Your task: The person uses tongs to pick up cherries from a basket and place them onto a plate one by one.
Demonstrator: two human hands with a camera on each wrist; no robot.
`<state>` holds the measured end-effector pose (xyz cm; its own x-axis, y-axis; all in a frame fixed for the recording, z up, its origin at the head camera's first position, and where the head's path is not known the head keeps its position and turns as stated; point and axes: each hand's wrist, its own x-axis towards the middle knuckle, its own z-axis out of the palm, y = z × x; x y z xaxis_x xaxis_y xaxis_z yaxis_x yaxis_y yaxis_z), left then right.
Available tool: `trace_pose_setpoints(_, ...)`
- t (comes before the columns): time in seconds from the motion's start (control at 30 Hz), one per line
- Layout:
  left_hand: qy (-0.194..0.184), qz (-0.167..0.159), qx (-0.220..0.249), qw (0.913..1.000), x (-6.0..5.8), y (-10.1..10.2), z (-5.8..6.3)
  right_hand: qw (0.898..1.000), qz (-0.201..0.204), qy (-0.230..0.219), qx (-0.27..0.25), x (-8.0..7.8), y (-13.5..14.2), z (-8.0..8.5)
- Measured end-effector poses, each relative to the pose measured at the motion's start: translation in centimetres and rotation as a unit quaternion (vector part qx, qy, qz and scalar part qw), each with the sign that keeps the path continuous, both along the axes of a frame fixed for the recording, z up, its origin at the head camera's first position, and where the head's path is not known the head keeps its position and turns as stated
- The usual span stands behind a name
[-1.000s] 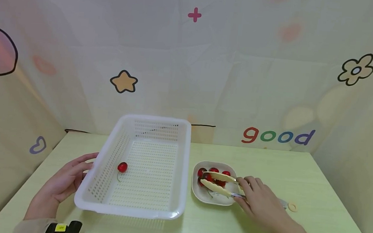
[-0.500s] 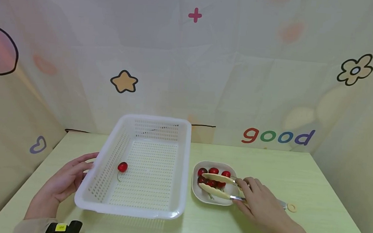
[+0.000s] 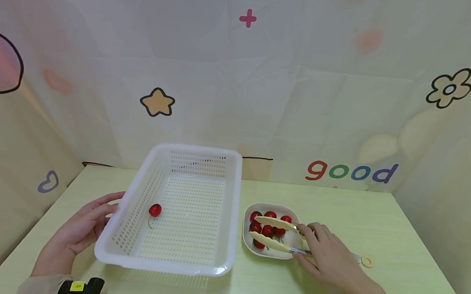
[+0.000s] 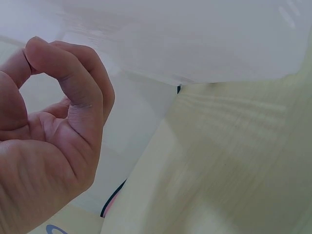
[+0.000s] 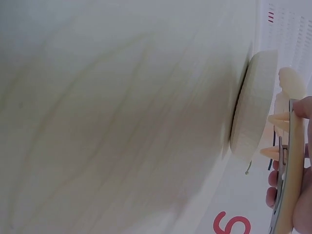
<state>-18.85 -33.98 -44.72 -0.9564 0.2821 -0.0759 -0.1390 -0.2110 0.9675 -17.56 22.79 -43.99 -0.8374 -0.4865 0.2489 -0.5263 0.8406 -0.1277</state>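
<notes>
My right hand (image 3: 326, 260) holds a pair of tongs (image 3: 275, 222) with cream scalloped tips and metal arms. The tips are spread apart over the small white dish (image 3: 293, 254), with several red cherries (image 3: 267, 231) under and between them. From the side, in the right wrist view, the tongs (image 5: 291, 161) slant across the dish (image 5: 258, 107). To the left stands a white perforated basket (image 3: 163, 267) with one stemmed cherry (image 3: 155, 210) inside. My left hand (image 3: 81, 227) rests at its left outer wall, fingertips partly hidden under the rim; its fingers (image 4: 80, 87) are bent.
The pale green wood-look table (image 3: 351, 211) meets a patterned curtain (image 3: 283, 114) at the back and sides. The basket's right rim stands close beside the dish. The tongs' ring end (image 3: 367, 261) sticks out beyond the right hand.
The tongs' tips have spread apart, and the dark cherry between them now sits lower in the dish. Another cherry shows under the near tip. The left hand and basket have stayed put.
</notes>
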Motion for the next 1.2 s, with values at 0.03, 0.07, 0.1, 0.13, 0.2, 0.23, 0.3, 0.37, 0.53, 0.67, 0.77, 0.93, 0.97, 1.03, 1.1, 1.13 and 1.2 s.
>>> trace_pose_setpoints(0.03,-0.001,0.000,-0.001,1.0000,0.0,0.0,0.0,1.000,0.000,0.001,-0.001,0.0,0.0,0.0)
trace_pose_setpoints(0.07,-0.001,0.001,-0.001,1.0000,0.0,0.0,0.0,1.000,0.001,0.002,-0.002,0.0,0.0,0.0)
trace_pose_setpoints(0.1,-0.002,0.001,-0.002,1.0000,0.0,0.0,0.0,1.000,0.002,0.004,-0.003,0.0,0.0,0.0)
trace_pose_setpoints(0.13,-0.002,0.001,-0.002,1.0000,0.0,0.0,0.0,1.000,0.003,0.006,-0.004,-0.1,0.0,0.0)
trace_pose_setpoints(0.2,-0.001,0.000,-0.002,1.0000,0.0,0.0,0.0,1.000,0.007,0.010,-0.007,-0.1,-0.1,0.0)
trace_pose_setpoints(0.23,-0.001,0.000,-0.003,1.0000,0.0,0.0,0.0,1.000,0.009,0.013,-0.010,-0.1,-0.1,-0.1)
trace_pose_setpoints(0.3,0.000,-0.002,-0.003,1.0000,0.0,0.0,0.0,1.000,0.012,0.019,-0.012,-0.2,-0.1,-0.1)
trace_pose_setpoints(0.37,0.001,-0.003,-0.003,1.0000,0.0,0.0,0.0,1.000,0.016,0.023,-0.014,-0.3,-0.2,-0.1)
trace_pose_setpoints(0.53,-0.001,-0.001,-0.004,1.0000,0.1,0.0,0.0,0.999,0.025,0.036,-0.018,-0.5,-0.4,0.1)
trace_pose_setpoints(0.67,0.001,-0.003,-0.002,1.0000,0.0,0.0,0.1,0.997,0.040,0.064,-0.020,-0.8,-0.5,0.3)
trace_pose_setpoints(0.77,0.003,-0.006,0.002,1.0000,0.0,0.0,0.1,0.996,0.045,0.076,-0.016,-1.1,-0.7,0.5)
trace_pose_setpoints(0.93,0.001,-0.004,0.002,1.0000,0.0,0.0,0.0,0.995,0.047,0.083,-0.002,-1.5,-1.0,1.1)
trace_pose_setpoints(0.97,0.001,-0.003,0.002,1.0000,0.0,0.1,0.0,0.995,0.047,0.086,0.001,-1.5,-1.1,1.2)
trace_pose_setpoints(1.03,0.000,-0.001,0.000,1.0000,0.0,0.1,0.0,0.994,0.049,0.093,0.007,-1.7,-1.2,1.5)
trace_pose_setpoints(1.1,-0.001,0.000,-0.001,1.0000,0.0,0.1,0.0,0.994,0.051,0.100,0.010,-1.9,-1.4,1.8)
trace_pose_setpoints(1.13,0.000,0.001,-0.002,1.0000,0.0,0.1,0.0,0.993,0.052,0.103,0.011,-2.0,-1.4,1.9)
trace_pose_setpoints(1.2,0.001,0.000,-0.001,1.0000,0.0,0.2,0.1,0.992,0.059,0.110,0.010,-2.2,-1.5,2.2)
